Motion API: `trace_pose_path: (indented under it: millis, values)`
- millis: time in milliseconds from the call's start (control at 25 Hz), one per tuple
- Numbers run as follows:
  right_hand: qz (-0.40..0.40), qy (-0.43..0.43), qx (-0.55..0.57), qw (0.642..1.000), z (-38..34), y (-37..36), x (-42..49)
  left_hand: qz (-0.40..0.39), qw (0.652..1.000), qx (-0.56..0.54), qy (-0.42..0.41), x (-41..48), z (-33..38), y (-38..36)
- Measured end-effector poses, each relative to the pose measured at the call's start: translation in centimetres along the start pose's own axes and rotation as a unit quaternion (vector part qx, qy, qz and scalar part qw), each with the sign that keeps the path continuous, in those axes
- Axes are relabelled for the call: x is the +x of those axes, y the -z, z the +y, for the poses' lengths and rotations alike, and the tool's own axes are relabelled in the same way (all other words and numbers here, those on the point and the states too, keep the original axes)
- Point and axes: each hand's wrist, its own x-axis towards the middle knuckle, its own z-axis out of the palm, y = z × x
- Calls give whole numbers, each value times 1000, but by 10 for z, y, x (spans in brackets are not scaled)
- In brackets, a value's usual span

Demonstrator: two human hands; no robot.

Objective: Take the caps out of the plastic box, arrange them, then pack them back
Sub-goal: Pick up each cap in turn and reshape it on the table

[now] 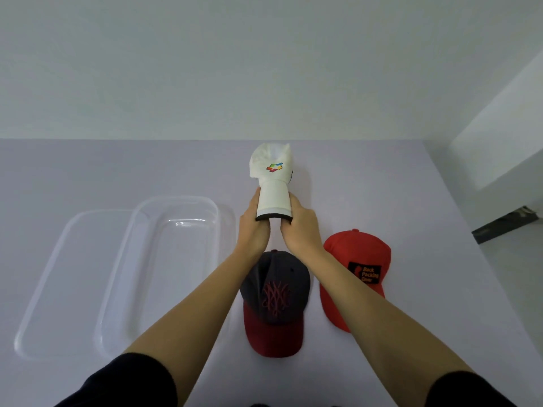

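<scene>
White cap (pixel 271 171), with a many-coloured logo on its front, is held off the lilac surface (pixel 396 195) to the right of the clear plastic box (pixel 176 199), level with the box's far end. Its crown points away from the person. The left hand (pixel 254 227) and right hand (pixel 299 227) grip the brim from either side, and the fingers (pixel 255 201) of both are curled and clamped on the brim's edges, bending it into a curve. A dark cap (pixel 276 292) with a maroon brim lies just right of the box's near end, under the forearms. A red cap (pixel 355 271) with a black patch lies farther right of the box, beside the dark one but apart from it. A clear lid (pixel 58 274) lies at the box's left side, and I cannot tell if the two overlap.
</scene>
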Motion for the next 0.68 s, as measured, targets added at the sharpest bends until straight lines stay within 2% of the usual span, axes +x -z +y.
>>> trace_pose_path:
  millis: [80, 120, 200, 240, 280, 320, 360, 440, 560, 680]
  values:
    - [-5, 7, -1, 1000, 1, 7, -4, -11, 999, 41, -12, -4, 6, 4]
    - [-20, 17, -31, 999, 7, 13, -7, -59, 991, 114, -28, -3, 8, 11]
    - [-46, 23, -109, 993, 26, 26, -14, -217, 946, 240, -19, 3, 7, 32]
    - [-51, 24, -141, 988, 34, 29, -17, -280, 923, 263, 2, 6, 9, 43]
    - [-52, 33, -164, 985, 40, 31, -19, -293, 924, 245, 20, 10, 14, 50]
    - [-52, 42, -175, 982, 41, 31, -23, -252, 945, 205, 25, 14, 20, 56]
    - [-47, 54, -183, 981, 40, 30, -25, -177, 970, 167, 5, 19, 27, 59]
    - [-20, 94, -218, 971, 36, 26, -29, -74, 987, 143, -25, 28, 40, 63]
    - [42, 174, -256, 950, 32, 23, -33, -100, 982, 158, -7, 38, 51, 66]
    - [71, 191, -276, 939, 26, 23, -34, -137, 974, 180, -5, 37, 60, 67]
